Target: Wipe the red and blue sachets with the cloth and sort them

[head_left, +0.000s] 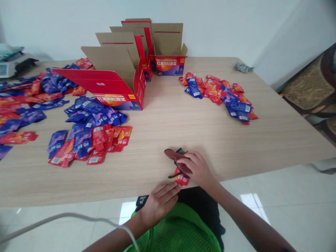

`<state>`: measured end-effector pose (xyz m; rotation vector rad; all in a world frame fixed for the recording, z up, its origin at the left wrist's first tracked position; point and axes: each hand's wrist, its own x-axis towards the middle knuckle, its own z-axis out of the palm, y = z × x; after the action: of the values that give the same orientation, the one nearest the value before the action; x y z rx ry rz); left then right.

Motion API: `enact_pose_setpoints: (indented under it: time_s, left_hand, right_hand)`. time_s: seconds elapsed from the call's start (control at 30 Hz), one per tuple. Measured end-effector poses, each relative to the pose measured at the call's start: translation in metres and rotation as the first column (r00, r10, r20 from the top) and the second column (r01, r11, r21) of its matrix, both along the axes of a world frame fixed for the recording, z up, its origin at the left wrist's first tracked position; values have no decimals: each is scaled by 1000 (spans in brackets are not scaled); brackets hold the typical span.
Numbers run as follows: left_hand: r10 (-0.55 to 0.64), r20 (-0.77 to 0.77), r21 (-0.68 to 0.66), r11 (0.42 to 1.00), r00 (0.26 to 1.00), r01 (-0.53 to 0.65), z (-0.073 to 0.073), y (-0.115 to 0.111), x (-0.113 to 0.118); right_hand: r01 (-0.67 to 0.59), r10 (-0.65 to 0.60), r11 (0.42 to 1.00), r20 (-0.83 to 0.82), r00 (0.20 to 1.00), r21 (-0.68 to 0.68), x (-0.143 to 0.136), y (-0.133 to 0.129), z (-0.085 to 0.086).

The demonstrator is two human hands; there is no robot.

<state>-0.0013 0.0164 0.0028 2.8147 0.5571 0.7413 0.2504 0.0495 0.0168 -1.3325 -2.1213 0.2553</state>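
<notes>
Near the front edge of the table, my right hand [195,168] grips a pair of sunglasses [172,154] with brownish lenses and dark temples. Under the glasses lies a red sachet [182,179] with white characters, partly covered by them. My left hand [162,201] has its fingers closed at the sachet's lower left corner; the thumb is mostly hidden. A small dark thing [180,151] shows behind the lenses, too covered to name.
Blue and red sachets lie in a heap [90,112] at left, with a larger pile [31,94] beyond. Another sachet group [217,91] sits at right. Several open cartons [115,99] stand at the back. A grey crumpled scrap [244,67] lies far right; a cable [78,215] crosses lower left.
</notes>
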Motion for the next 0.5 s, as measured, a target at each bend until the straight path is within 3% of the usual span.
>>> enact_pose_setpoints:
  time_s: [0.2, 0.27, 0.37, 0.43, 0.5]
  left_hand:
    - [17, -6, 8, 1000, 1000, -17, 4, -2, 2]
    - [46, -51, 6, 999, 998, -45, 13, -5, 2]
    - [86, -132, 78, 994, 987, -76, 20, -13, 2]
    - [125, -183, 176, 980, 975, -92, 15, -19, 5]
    - [211, -206, 297, 944, 955, -144, 4, -22, 10]
  right_hand:
    - [242, -251, 965, 87, 964, 105, 50, 33, 2]
    - [380, -387, 907, -1, 922, 180, 65, 34, 8]
    - [611, -578, 759, -198, 791, 224, 71, 22, 22]
    - [705, -658, 685, -263, 706, 180, 68, 8, 27]
    - [754, -712, 650, -268, 649, 96, 65, -8, 25]
